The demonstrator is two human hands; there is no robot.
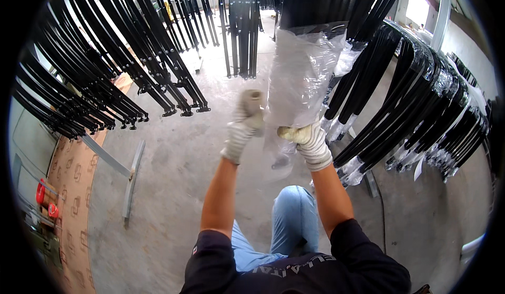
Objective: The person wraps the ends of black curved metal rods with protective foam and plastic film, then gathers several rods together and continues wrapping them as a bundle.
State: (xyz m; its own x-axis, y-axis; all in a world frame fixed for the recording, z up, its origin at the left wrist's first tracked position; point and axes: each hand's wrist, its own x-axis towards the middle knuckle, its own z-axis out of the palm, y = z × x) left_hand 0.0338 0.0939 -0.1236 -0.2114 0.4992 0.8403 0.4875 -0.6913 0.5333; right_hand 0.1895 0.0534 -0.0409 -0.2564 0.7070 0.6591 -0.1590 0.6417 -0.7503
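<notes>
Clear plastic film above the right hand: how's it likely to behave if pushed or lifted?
Probably floppy: the clear plastic film shows creases and a loose, crinkled edge near its upper right. It's likely light for its size, since it looks thin and see-through. It may be slippery, given its glossy highlights, though the right hand wears a glove that might help grip.

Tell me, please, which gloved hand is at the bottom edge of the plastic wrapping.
The right hand: it is at the bottom edge of the plastic wrapping, whereas the left hand, blurred, is beside the wrapping's left side.
</notes>
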